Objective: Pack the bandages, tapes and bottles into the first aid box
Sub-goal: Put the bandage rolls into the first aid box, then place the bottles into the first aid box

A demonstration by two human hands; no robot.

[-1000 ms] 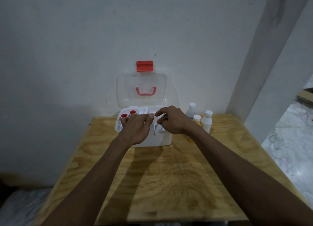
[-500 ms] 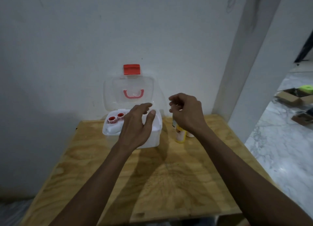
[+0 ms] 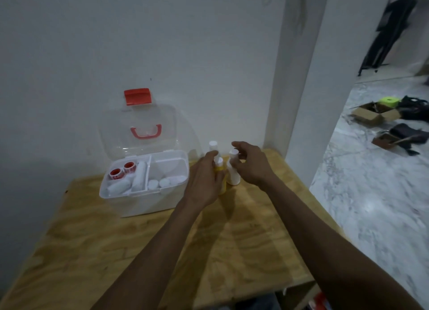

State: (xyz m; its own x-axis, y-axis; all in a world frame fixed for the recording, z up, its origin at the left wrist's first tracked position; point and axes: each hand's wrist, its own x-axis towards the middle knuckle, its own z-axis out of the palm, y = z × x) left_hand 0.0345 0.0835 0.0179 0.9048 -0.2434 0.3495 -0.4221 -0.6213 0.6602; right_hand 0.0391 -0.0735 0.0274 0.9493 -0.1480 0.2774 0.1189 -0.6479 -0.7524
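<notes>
The white first aid box (image 3: 148, 201) stands open on the wooden table (image 3: 144, 251), its clear lid (image 3: 137, 128) upright against the wall. Its tray holds two red-cored tape rolls (image 3: 121, 170), white bandage rolls (image 3: 139, 177) and small white caps (image 3: 159, 183). Right of the box stand three bottles. My left hand (image 3: 204, 179) wraps around the yellow bottle (image 3: 219, 168). My right hand (image 3: 250, 163) curls beside the white bottle (image 3: 232, 170), fingers close to its cap. A third white bottle (image 3: 212, 145) stands behind them.
A white wall runs behind the table and a white pillar (image 3: 299, 89) rises at its right back corner. On the marble floor to the right lie cardboard boxes (image 3: 373, 114) and dark items. The table's right edge is close to the bottles.
Both hands left the box and moved right to the bottles. The left hand closed on the yellow bottle; the right hand came down beside the white one. The view turned right.
</notes>
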